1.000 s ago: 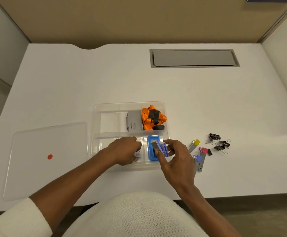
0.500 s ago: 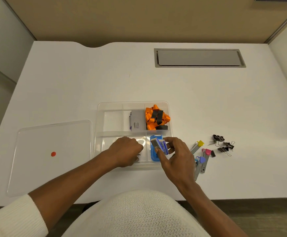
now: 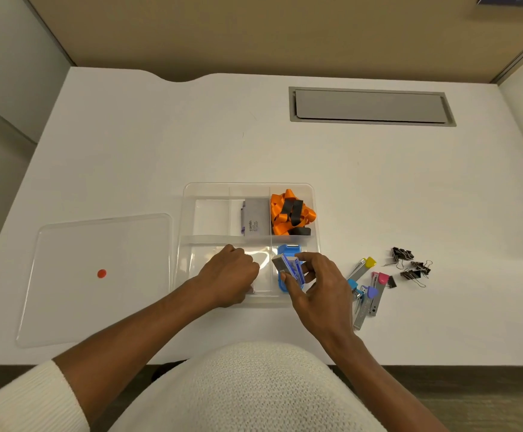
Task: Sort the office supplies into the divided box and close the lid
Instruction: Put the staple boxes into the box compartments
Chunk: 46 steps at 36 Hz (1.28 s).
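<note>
The clear divided box [image 3: 188, 213] stands open on the white desk. Its far right compartment holds orange and black clips [image 3: 291, 213]; a grey packet [image 3: 255, 216] lies in the far middle one. My right hand [image 3: 319, 285] grips a small blue and white box [image 3: 289, 266] over the near right compartment, above a blue item [image 3: 286, 249] lying there. My left hand [image 3: 232, 275] rests closed in the near left compartment on a small object that is mostly hidden. The clear lid [image 3: 98, 275], with a red dot, lies flat to the left of the box.
Right of the box lie several small staplers with coloured ends [image 3: 367, 288] and black binder clips [image 3: 409, 265]. A grey cable hatch [image 3: 370, 106] is set in the desk's far side. Partition walls close the desk at the back and sides.
My right hand has tilted the small blue and white box lower over the near right compartment. My left hand has stayed in the near left compartment.
</note>
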{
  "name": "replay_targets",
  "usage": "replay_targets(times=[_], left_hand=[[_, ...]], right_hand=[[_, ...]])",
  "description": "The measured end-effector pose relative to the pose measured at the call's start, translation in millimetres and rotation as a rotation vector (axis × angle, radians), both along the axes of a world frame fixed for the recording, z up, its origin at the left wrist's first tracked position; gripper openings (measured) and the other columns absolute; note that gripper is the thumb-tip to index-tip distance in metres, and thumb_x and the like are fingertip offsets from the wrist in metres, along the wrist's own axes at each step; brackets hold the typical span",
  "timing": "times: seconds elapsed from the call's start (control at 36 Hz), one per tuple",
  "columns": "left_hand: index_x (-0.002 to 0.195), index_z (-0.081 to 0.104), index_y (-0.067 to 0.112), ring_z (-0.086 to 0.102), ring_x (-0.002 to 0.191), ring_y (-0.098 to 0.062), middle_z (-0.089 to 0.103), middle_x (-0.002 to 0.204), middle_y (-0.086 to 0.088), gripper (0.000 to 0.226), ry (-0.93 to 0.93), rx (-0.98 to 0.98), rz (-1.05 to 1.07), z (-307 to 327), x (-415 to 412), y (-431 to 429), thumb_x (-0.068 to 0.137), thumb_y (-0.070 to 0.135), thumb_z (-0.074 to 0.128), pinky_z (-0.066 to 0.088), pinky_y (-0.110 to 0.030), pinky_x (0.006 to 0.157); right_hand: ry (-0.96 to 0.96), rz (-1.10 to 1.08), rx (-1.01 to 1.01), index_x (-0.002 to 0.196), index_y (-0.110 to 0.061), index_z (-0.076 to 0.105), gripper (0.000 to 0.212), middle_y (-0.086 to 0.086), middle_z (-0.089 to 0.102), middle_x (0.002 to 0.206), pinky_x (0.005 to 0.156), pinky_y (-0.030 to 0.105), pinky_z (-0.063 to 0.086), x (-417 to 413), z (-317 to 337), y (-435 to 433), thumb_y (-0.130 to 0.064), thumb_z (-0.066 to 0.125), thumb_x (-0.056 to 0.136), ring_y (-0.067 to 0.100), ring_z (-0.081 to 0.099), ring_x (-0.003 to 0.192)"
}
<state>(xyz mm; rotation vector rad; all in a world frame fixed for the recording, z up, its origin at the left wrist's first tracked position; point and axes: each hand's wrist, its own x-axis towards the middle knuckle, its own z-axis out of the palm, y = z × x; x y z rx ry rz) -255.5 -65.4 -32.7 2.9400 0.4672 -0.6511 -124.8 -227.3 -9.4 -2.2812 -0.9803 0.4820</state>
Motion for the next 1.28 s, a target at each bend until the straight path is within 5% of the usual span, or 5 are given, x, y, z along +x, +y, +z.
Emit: replay_targets(times=[0.19,0.31,0.42,0.86,1.28], left_hand=[[0.102,0.074,0.013,0.062,0.101,-0.025,0.072,0.100,-0.005,0.014,-0.067,-0.124,0.124,11.6,-10.7,1.2,0.095,0.024,0.068,0.050,-0.033,0.088],[0.119,0.073,0.019,0.053,0.131,-0.021,0.070,0.121,0.002,0.025,-0.354,-0.255,0.360,24.5,-32.7,-0.5,0.095,0.028,0.072,0.033,-0.028,0.117],[0.096,0.074,0.020,0.063,0.094,-0.021,0.070,0.097,0.005,0.014,-0.592,-0.156,0.613,28.9,-56.1,-11.8,0.086,0.025,0.082,0.053,-0.038,0.084],[0.086,0.077,0.016,0.067,0.074,-0.014,0.075,0.082,0.003,0.020,-0.477,-0.298,0.941,16.0,-73.3,-32.7,0.092,0.035,0.076,0.057,-0.034,0.075],[0.080,0.073,0.021,0.067,0.075,-0.015,0.073,0.076,0.007,0.016,-0.450,-0.266,0.860,17.7,-72.5,-27.7,0.092,0.031,0.075,0.054,-0.035,0.074]], right_hand=[[-0.003,0.029,0.005,0.122,-0.016,0.066,0.047,0.002,0.074,0.110,0.076,0.030,0.055,-0.3,-1.9,1.8,-0.042,0.077,0.085,0.017,0.067,0.089],[0.024,0.046,0.003,0.123,-0.021,0.063,0.047,-0.003,0.073,0.110,0.072,0.023,0.055,-0.5,-3.0,4.6,-0.044,0.077,0.085,0.010,0.064,0.086],[0.108,0.066,0.014,0.113,-0.027,0.056,0.042,-0.009,0.072,0.105,0.066,0.010,0.048,-1.0,-3.1,13.5,-0.045,0.079,0.082,0.004,0.064,0.081],[-0.169,0.632,-0.312,0.116,-0.018,0.064,0.028,0.009,0.071,0.116,0.091,0.035,0.054,-12.4,-13.3,98.6,-0.019,0.075,0.090,0.024,0.065,0.101],[-0.378,0.870,-0.371,0.117,-0.010,0.071,0.035,0.013,0.066,0.113,0.085,0.037,0.055,-27.5,-27.6,111.9,-0.029,0.077,0.088,0.025,0.062,0.104]])
